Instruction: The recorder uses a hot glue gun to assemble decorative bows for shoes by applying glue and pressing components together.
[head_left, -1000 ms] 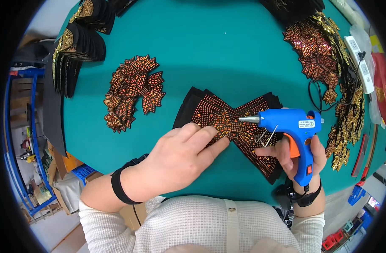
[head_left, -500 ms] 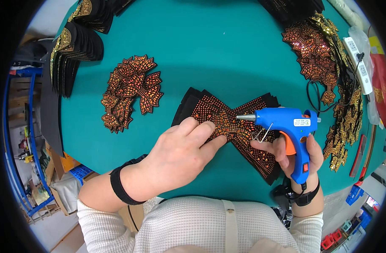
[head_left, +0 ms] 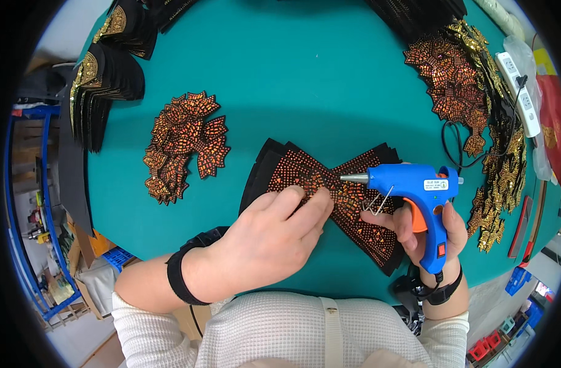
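A blue hot glue gun (head_left: 409, 179) with an orange trigger is held in my right hand (head_left: 447, 236). Its metal nozzle points left above the middle of a black fabric bow (head_left: 372, 239) studded with orange stones. That bow looks layered, its plain black edges fanning out at the left. My left hand (head_left: 274, 239) rests over the bow's left half. Its bent fingertips press together at the centre, on a smaller studded bow-shaped piece (head_left: 351, 199). The hand hides part of both pieces, and the exact grip is covered.
A pile of orange-studded bow pieces (head_left: 185, 144) lies to the left. Black folded stacks with gold trim (head_left: 106, 80) stand far left. More studded pieces (head_left: 443, 80) and gold trims (head_left: 501, 184) line the right, beside a white power strip (head_left: 518, 95) and a black cord (head_left: 452, 144).
My left hand has shifted slightly right, its fingertips closer together on the bow's centre. The glue gun stays over the bow. The whole view has tilted a little.
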A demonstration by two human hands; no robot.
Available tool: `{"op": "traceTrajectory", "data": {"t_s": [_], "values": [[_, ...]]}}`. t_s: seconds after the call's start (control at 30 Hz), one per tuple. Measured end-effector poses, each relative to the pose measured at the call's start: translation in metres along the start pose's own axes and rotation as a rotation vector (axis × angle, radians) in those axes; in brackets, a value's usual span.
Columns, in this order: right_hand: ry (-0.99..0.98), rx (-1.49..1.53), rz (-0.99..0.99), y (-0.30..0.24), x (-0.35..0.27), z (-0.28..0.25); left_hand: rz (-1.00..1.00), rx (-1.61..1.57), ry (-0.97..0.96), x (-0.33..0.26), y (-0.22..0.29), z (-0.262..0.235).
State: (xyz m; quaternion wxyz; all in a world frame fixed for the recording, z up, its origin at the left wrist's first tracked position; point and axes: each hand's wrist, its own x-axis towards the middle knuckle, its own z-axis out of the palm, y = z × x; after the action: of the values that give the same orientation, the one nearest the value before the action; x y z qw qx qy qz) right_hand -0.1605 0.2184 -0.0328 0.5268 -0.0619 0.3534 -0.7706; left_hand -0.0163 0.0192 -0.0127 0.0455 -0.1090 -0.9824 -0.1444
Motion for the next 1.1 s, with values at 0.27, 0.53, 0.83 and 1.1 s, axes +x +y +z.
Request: {"op": "traceTrajectory", "data": {"t_s": [0.27, 0.53, 0.83, 1.1], "values": [[0.022, 0.059, -0.011, 0.0022, -0.0007, -0.0036, 0.06, 0.112, 0.004, -0.0003, 0.0045, 0.0013], [0.011, 0.045, -0.002, -0.0004, 0.0013, -0.0017, 0.024, 0.006, 0.008, 0.0027, 0.0029, 0.0011], [-0.003, 0.031, -0.088, 0.0049, 0.0012, -0.0036, 0.011, -0.036, 0.033, 0.004, 0.0013, 0.0018], [-0.051, 0.017, -0.121, 0.0052, 0.003, -0.0071, 0.014, -0.019, 0.006, 0.0043, 0.0008, -0.0009]]}}
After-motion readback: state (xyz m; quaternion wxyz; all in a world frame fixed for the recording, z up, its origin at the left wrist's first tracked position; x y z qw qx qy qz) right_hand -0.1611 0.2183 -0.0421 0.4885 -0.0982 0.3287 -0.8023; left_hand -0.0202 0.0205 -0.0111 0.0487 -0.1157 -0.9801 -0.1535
